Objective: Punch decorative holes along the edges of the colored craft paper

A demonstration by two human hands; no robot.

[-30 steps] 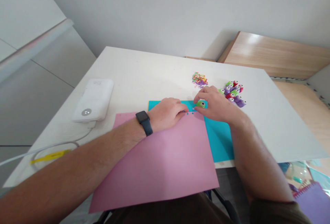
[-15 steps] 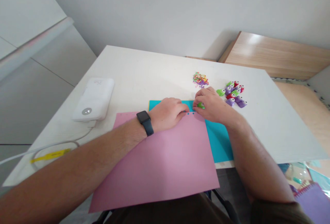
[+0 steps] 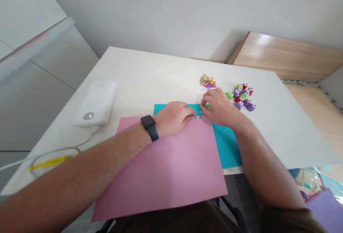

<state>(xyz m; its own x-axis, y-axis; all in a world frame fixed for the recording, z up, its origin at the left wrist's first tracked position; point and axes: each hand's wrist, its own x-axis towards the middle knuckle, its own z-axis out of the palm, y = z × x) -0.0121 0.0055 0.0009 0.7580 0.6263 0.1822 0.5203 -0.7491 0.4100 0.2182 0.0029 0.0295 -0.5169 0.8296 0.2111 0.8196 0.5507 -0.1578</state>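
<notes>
The pink sheet point(image 3: 171, 168) was laid nearest, its near edge hung out past the white table point(image 3: 278, 133), and a blue sheet point(image 3: 227, 147) was partly covered by it. On the left, a yellow tag point(image 3: 50, 162) was seen beside a pale cable point(image 3: 88, 141), by which a white device point(image 3: 96, 102) was joined. A dark watch point(image 3: 148, 121) was worn on the left wrist. The left hand point(image 3: 174, 117) was rested on the far part of the pink sheet, its fingers bent; whether paper was pinched could not be told. Two small blue stars point(image 3: 200, 117) were shown along that far edge, between the hands. Just beyond them, a green punch point(image 3: 208, 107), mostly hidden, was clasped by the fingers of the right hand point(image 3: 218, 106). Farther off, green, red and purple punches point(image 3: 243, 97) were clustered to the right, and many-coloured confetti point(image 3: 207, 82) was heaped beyond the right hand.
</notes>
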